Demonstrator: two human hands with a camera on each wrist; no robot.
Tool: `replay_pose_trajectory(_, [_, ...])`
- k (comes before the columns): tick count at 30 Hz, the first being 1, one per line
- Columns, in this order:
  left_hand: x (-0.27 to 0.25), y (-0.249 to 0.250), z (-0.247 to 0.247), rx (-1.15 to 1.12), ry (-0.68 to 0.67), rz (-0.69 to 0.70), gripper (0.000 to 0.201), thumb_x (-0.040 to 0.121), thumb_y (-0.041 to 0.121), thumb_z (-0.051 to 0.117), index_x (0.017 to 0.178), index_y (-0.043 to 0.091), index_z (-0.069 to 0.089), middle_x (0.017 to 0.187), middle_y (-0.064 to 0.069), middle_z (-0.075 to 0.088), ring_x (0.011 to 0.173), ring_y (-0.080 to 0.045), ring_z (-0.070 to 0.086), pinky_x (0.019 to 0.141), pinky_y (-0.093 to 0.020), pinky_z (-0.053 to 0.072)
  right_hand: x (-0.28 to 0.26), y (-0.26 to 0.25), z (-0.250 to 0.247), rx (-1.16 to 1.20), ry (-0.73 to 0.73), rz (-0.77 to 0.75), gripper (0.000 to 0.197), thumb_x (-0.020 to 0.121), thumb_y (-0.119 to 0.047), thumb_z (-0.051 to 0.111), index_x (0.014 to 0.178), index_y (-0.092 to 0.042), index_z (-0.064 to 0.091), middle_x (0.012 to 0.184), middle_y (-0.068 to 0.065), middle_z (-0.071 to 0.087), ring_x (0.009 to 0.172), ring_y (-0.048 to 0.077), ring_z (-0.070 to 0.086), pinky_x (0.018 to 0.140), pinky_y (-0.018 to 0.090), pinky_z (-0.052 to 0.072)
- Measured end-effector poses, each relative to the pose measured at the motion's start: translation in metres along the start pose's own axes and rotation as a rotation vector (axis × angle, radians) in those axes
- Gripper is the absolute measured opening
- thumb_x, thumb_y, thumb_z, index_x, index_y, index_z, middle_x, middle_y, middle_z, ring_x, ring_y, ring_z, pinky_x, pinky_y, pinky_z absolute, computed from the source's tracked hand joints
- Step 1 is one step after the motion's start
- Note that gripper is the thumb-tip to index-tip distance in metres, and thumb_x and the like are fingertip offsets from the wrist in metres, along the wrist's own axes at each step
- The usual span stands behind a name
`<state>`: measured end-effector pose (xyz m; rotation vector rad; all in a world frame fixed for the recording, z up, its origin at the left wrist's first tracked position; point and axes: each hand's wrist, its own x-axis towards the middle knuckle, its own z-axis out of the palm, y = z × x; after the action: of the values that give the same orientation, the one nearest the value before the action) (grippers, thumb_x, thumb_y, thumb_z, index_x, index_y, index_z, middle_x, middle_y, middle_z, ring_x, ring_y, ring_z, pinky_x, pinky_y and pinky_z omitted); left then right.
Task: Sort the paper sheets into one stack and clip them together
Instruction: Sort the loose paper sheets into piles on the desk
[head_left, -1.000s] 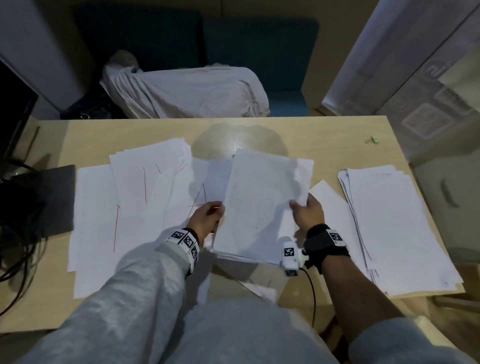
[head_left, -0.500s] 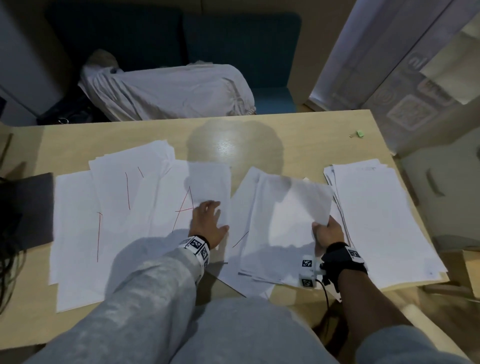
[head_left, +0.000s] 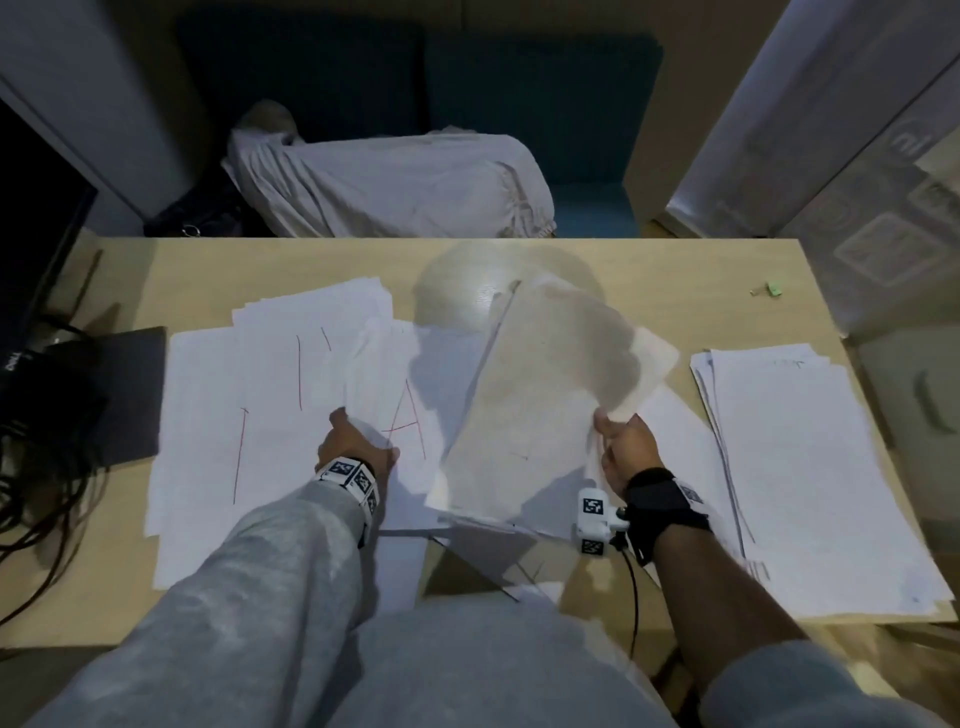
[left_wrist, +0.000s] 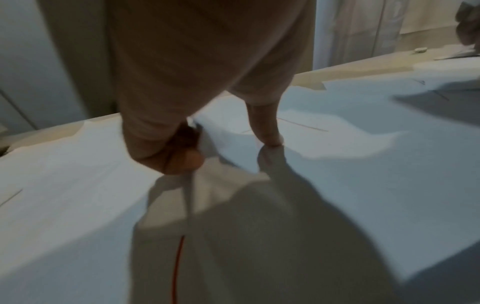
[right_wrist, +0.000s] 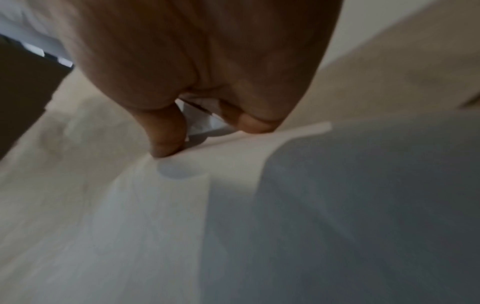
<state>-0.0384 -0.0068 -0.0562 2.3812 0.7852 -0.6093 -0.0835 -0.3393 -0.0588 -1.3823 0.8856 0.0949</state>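
White paper sheets (head_left: 249, 415), some with red pen lines, lie spread over the left half of the wooden table (head_left: 675, 280). My left hand (head_left: 353, 447) pinches the near corner of one loose sheet (head_left: 374, 364) and lifts it; in the left wrist view the fingers (left_wrist: 182, 160) curl round that paper. My right hand (head_left: 623, 452) grips the right edge of a bundle of sheets (head_left: 545, 395), which tilts up above the table's middle. In the right wrist view the thumb (right_wrist: 166, 142) presses on the bundle. A squared stack (head_left: 810, 467) lies at the right. A small green clip (head_left: 774, 287) sits at the far right.
A dark flat device (head_left: 130, 395) and tangled cables (head_left: 31, 493) sit at the table's left end. Behind the table a pale cloth (head_left: 389, 187) lies on a dark blue sofa. A cardboard box (head_left: 872, 218) stands to the right.
My right hand has raised the bundle and swung it towards the middle. My left hand, flat on the sheets before, now pinches and lifts one sheet.
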Motion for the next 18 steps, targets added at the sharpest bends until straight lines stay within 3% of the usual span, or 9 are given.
replay_pose_trajectory(2, [-0.001,0.000,-0.005,-0.031,-0.040,0.097,0.060,0.085,0.030,0.066,0.137,0.010,0.044,0.132,-0.019,0.057,0.121,-0.035,0.053,0.100,-0.037,0.043,-0.008,-0.004,0.020,0.008,-0.071,-0.021,0.023,0.090,-0.015,0.061,0.112,-0.012,0.060,0.098,0.005,0.068,0.095,0.026,0.064,0.088,0.037,0.048])
replay_pose_trajectory(4, [-0.005,0.003,-0.008,-0.060,-0.027,0.179,0.038,0.093,0.028,0.053,0.124,0.007,0.058,0.124,-0.018,0.063,0.115,-0.035,0.057,0.096,-0.035,0.044,-0.016,-0.008,0.037,0.011,-0.147,0.000,0.017,0.092,-0.011,0.057,0.108,-0.011,0.061,0.091,0.005,0.070,0.085,0.025,0.066,0.074,0.036,0.053])
replay_pose_trajectory(6, [-0.012,0.010,-0.013,-0.184,-0.074,0.200,0.035,0.095,0.024,0.049,0.123,0.006,0.058,0.124,-0.018,0.062,0.113,-0.034,0.057,0.094,-0.035,0.044,-0.016,-0.007,0.049,-0.012,-0.159,0.023,0.021,0.094,-0.010,0.055,0.113,-0.006,0.061,0.091,0.006,0.071,0.082,0.025,0.066,0.076,0.038,0.054])
replay_pose_trajectory(10, [-0.022,0.027,-0.021,-0.327,-0.271,0.231,0.036,0.098,0.026,0.047,0.123,0.004,0.058,0.120,-0.012,0.063,0.103,-0.026,0.059,0.086,-0.029,0.043,-0.018,-0.008,0.065,-0.129,-0.138,-0.012,0.023,0.092,-0.016,0.060,0.114,-0.008,0.061,0.111,0.014,0.066,0.102,0.032,0.059,0.095,0.045,0.046])
replay_pose_trajectory(15, [-0.031,0.043,-0.030,-0.663,-0.468,0.214,0.026,0.096,0.017,0.052,0.113,0.004,0.065,0.107,-0.009,0.070,0.095,-0.027,0.065,0.090,-0.037,0.051,-0.019,-0.019,0.073,-0.018,-0.165,-0.057,0.027,0.092,-0.013,0.058,0.119,-0.011,0.057,0.112,0.009,0.066,0.107,0.031,0.058,0.100,0.044,0.044])
replay_pose_trajectory(18, [-0.034,0.037,-0.036,-0.845,-0.525,0.134,0.033,0.098,0.036,0.048,0.106,0.010,0.067,0.098,-0.012,0.071,0.093,-0.031,0.066,0.087,-0.040,0.052,-0.021,-0.026,0.079,-0.008,-0.258,-0.056,0.027,0.094,-0.007,0.054,0.121,-0.005,0.054,0.109,0.009,0.066,0.101,0.031,0.061,0.097,0.044,0.047])
